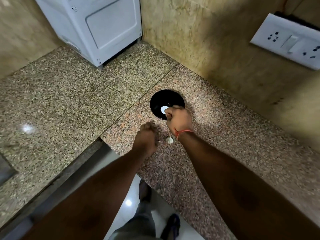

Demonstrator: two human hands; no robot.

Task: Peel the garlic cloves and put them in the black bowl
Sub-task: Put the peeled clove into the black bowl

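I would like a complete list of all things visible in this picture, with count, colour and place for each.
black bowl: one, black, on the counter near the wall; a white spot shows inside, too bright to identify.
garlic bulb: one, white, on the counter between the two wrists.
granite counter: one, speckled brown and grey, fills most of the view.
white appliance: one, white, at the back corner of the counter.
switch and socket plate: one, white, on the right wall.
left hand: one, fingers curled, above the counter; contents unclear.
right hand: one, red thread at the wrist, fingers curled at the bowl's near rim.
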